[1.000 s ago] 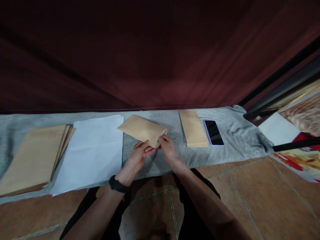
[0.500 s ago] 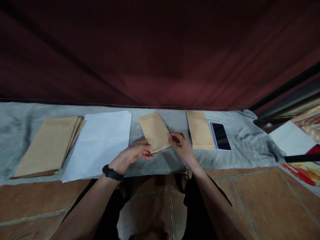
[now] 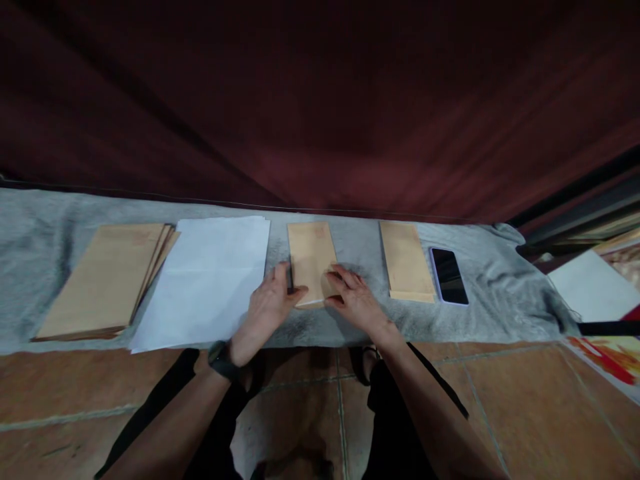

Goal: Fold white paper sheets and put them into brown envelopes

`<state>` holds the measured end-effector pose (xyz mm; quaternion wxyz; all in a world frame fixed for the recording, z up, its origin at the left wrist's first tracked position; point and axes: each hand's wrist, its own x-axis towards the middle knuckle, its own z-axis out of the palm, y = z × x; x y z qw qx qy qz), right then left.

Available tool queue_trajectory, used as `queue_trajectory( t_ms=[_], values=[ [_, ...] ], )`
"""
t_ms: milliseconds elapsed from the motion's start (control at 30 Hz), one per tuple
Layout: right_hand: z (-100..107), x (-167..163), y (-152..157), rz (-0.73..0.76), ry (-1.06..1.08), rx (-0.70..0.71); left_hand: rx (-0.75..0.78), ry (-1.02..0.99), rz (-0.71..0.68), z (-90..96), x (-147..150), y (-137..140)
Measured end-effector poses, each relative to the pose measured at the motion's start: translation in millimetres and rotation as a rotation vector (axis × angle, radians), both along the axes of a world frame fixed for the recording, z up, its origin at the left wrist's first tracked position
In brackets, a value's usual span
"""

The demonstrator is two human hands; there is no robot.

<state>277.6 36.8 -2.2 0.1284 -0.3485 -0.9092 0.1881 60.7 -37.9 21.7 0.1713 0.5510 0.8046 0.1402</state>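
- The brown envelope (image 3: 314, 257) was tilted between both hands half a second ago; now it lies straight on the grey cloth (image 3: 350, 240), a pale strip at its near end. This suggests that it is being set flat and made neat.
- The left hand (image 3: 275, 293) is half curled, thumb on the near left corner; whether it grips, I cannot tell.
- The right hand (image 3: 353, 297) is loosely spread, fingers resting on the right side.
- White sheets (image 3: 210, 267) are close at left and may limit the left hand; beyond them, a stack of envelopes (image 3: 105, 280).
- At right, well apart: narrow envelopes (image 3: 407, 260), then a phone (image 3: 450, 275).
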Motion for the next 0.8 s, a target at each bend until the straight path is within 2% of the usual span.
queue_trajectory(
  t_ms=[67,133,267,400,633,800],
  values=[
    [0.1,-0.2,-0.3,0.031,-0.015,0.021,0.107,0.057,-0.197,-3.0,4.1,-6.0],
    [0.1,0.0,-0.2,0.053,-0.039,0.047,0.14,0.121,-0.359,-7.8,5.8,-10.8],
    [1.5,-0.6,0.6,0.089,-0.07,0.111,0.131,0.209,-0.479,-15.9,2.8,-14.7],
    [5.9,-1.3,2.1,0.128,-0.063,0.131,0.149,0.204,-0.622,-15.1,-0.7,-13.3],
    [9.4,1.2,4.8,0.152,-0.041,0.081,0.151,0.106,-0.626,-11.4,1.1,-13.6],
    [6.7,0.5,4.5,0.147,-0.026,0.077,0.115,0.162,-0.647,-11.2,4.7,-12.6]
  ],
)
